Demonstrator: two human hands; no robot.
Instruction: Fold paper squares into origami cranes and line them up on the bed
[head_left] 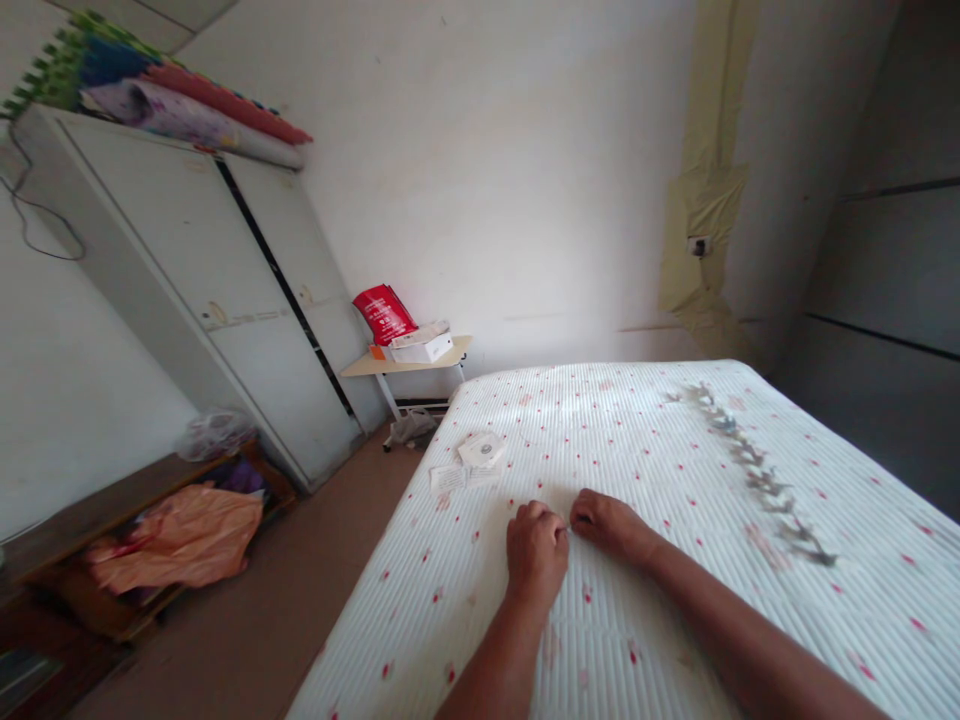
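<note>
Over the front middle of a white ribbed mattress with red specks, my two hands are close together with their knuckles up. My left hand is closed, fingers curled and thumb side toward the other hand. Just to its right, my right hand is closed too, its fingertips pinched. A tiny pale bit seems to show between them, but I cannot make out what it is. Beyond my left hand lie a whitish paper piece with a round mark and a printed slip.
Along the mattress's right side runs a row of several small, pointed, grey-white folded pieces. A small table with a white box and red bag stands behind. At left are a metal cabinet and wooden bench.
</note>
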